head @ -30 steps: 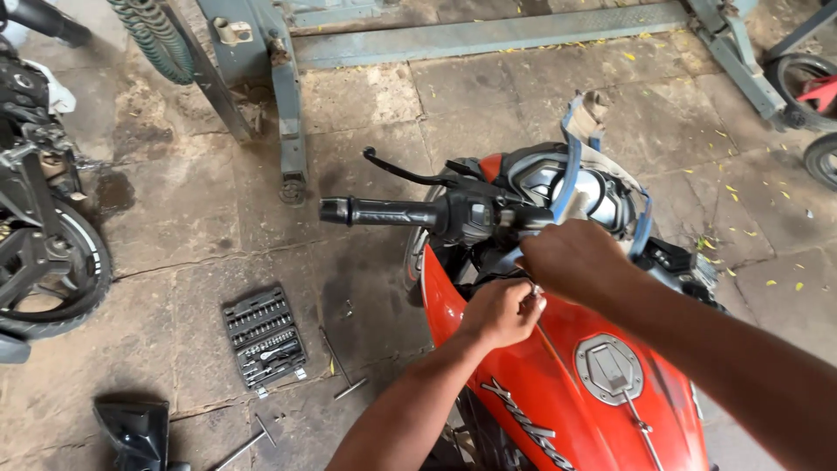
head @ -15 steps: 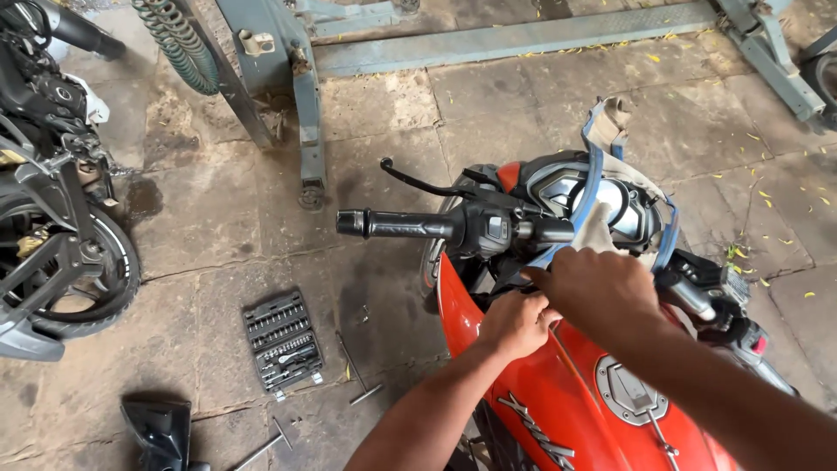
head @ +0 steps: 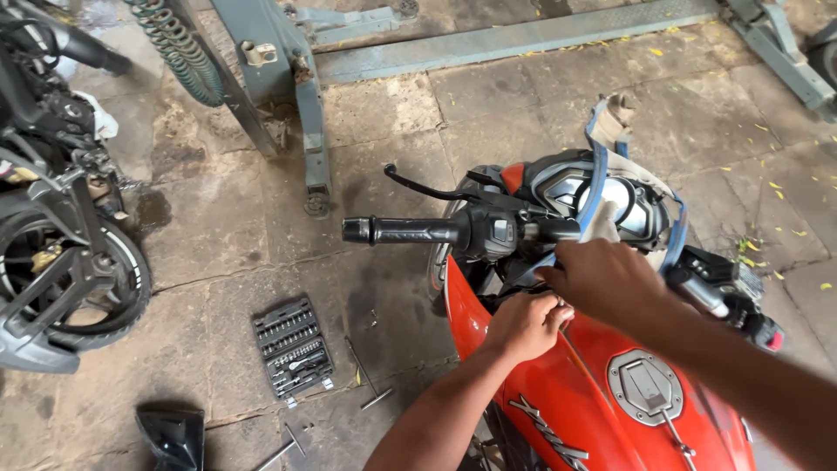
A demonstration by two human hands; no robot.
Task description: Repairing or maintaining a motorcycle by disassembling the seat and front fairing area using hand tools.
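Stained grey concrete workshop floor (head: 218, 235), orange motorcycle at four o'clock, both hands at its handlebar clamp.

At nine o'clock, a parked dark motorcycle's black spoked wheel (head: 74, 279); at eleven o'clock, a grey-green steel lift frame (head: 288, 61) with a coiled green hose (head: 179, 48). At seven o'clock, an open black plastic socket case (head: 292, 346), rows of sockets and bits seated inside, loose metal T-handle tools (head: 366, 379) lying just beside. At centre, black rubber handlebar grip (head: 410, 230) pointing to nine o'clock. Left hand (head: 526, 324) closed in a fist above the glossy orange fuel tank (head: 558, 384), contents hidden. Right hand (head: 606, 281) curled just above, touching blue strapping (head: 595, 187) draped over the headlight cowl (head: 602, 196); grip unclear.
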